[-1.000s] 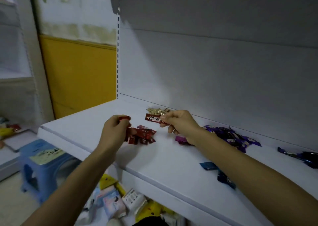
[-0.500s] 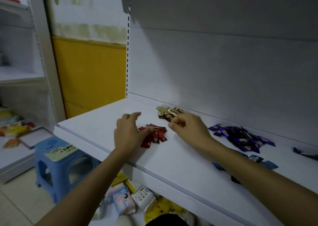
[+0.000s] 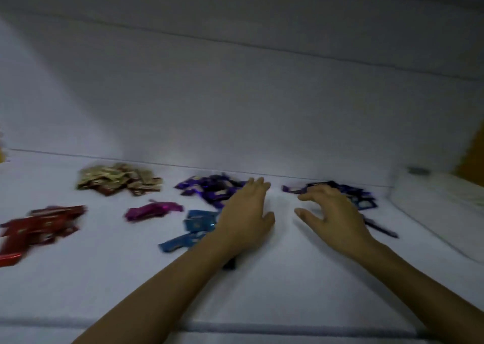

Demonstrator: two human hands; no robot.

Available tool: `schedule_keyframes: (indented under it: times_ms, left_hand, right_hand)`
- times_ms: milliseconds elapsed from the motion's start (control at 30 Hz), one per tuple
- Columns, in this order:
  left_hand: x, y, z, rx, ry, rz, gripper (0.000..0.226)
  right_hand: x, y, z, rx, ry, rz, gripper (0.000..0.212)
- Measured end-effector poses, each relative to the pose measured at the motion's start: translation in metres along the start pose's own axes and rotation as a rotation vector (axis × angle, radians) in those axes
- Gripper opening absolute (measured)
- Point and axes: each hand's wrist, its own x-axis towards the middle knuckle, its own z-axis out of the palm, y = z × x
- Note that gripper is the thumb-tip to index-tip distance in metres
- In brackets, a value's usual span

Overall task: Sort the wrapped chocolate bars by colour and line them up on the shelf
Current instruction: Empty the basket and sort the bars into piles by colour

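Fingers (image 3: 258, 184) spread, left hand (image 3: 246, 220), right hand (image 3: 334, 219) moved to purple bars (image 3: 207, 186)

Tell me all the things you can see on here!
shelf: one, white, under everything
gold bars: a pile, too blurred to count, gold, back left
red bars: a pile, red, front left
pink bar: one or two, pink, between gold and blue
purple bars: a pile, purple, back middle
blue bars: about three, blue, in front of purple
dark bars: a pile, dark blue, back right
white thing: one, white, far right, too blurred to name
left hand: one, fingers straight, near purple and blue bars, holding nothing
right hand: one, fingers spread, by dark bars, holding nothing
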Motion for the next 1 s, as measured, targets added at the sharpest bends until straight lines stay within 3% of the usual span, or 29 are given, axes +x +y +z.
schedule_keyframes:
  times_ms: [133, 233, 367, 500, 633, 767, 833, 933, 1000]
  left_hand:
    - [0.049, 0.059, 0.069, 0.131, -0.261, 0.047, 0.076]
    - [0.078, 0.083, 0.101, 0.166, -0.317, 0.041, 0.077]
    - [0.093, 0.085, 0.117, 0.251, -0.303, -0.018, 0.072]
    - [0.086, 0.074, 0.103, 0.366, -0.35, -0.121, 0.073]
    - [0.075, 0.063, 0.073, 0.496, -0.419, -0.253, 0.081]
    - [0.073, 0.065, 0.061, 0.635, -0.387, -0.22, 0.074]
    - [0.08, 0.069, 0.066, 0.597, -0.32, -0.159, 0.072]
    - [0.097, 0.077, 0.088, 0.367, -0.235, -0.105, 0.089]
    - [0.112, 0.082, 0.102, 0.288, -0.234, -0.103, 0.103]
  right_hand:
    - [-0.015, 0.104, -0.024, 0.053, 0.087, 0.315, 0.034]
    - [-0.019, 0.155, -0.024, -0.093, 0.001, 0.461, 0.04]
    - [-0.005, 0.168, -0.015, -0.145, -0.022, 0.399, 0.024]
    - [0.024, 0.161, -0.014, -0.114, -0.099, 0.374, 0.03]
    - [0.034, 0.157, -0.01, -0.245, -0.089, 0.33, 0.042]
    - [0.046, 0.154, -0.017, -0.263, -0.054, 0.336, 0.047]
    - [0.05, 0.159, -0.017, -0.188, 0.028, 0.362, 0.041]
    - [0.044, 0.179, -0.005, -0.07, 0.228, 0.313, 0.026]
    - [0.041, 0.194, 0.004, -0.053, 0.169, 0.351, 0.033]
